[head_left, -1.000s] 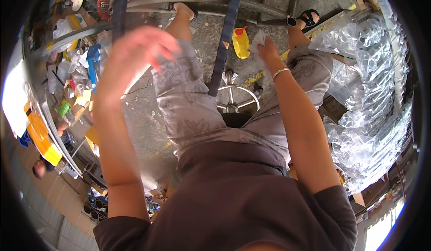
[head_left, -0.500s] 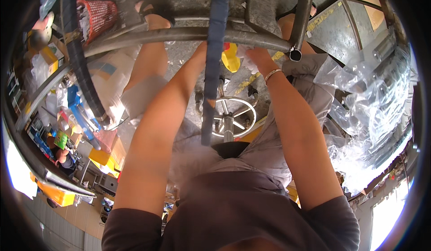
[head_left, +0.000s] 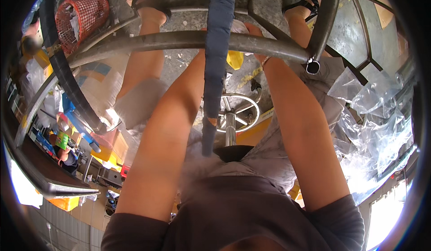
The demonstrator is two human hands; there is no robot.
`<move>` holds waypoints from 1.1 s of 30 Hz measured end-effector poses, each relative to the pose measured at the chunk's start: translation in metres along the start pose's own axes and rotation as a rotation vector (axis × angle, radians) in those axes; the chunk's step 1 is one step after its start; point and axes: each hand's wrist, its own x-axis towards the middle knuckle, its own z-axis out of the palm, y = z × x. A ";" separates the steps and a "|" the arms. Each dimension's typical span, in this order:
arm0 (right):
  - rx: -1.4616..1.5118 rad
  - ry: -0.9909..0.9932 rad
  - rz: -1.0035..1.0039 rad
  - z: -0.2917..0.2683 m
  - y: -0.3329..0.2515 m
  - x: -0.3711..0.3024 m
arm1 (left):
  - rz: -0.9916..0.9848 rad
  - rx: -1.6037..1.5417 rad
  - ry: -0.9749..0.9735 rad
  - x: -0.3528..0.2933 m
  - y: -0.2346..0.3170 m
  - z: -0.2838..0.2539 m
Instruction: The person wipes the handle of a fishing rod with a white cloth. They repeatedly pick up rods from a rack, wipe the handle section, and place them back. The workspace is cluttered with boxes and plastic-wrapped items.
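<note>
Head view: a metal tube (head_left: 157, 41) and blue-wrapped bar (head_left: 218, 58) are mostly hiding the left hand (head_left: 203, 52) and right hand (head_left: 254, 30), openness and grip impossible to tell, while a whitish wad (head_left: 238, 27) is showing between them.

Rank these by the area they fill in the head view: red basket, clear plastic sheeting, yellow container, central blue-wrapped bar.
1. Clear plastic sheeting
2. Central blue-wrapped bar, apparently near the camera
3. Red basket
4. Yellow container, partly hidden

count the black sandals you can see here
2: the left sandal is near the top, left of centre; the right sandal is at the top, right of centre. Others may be hidden.
</note>
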 end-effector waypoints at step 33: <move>-0.208 -0.288 -0.349 0.039 -0.150 -0.339 | 1.040 -0.185 0.117 -0.306 0.039 -0.163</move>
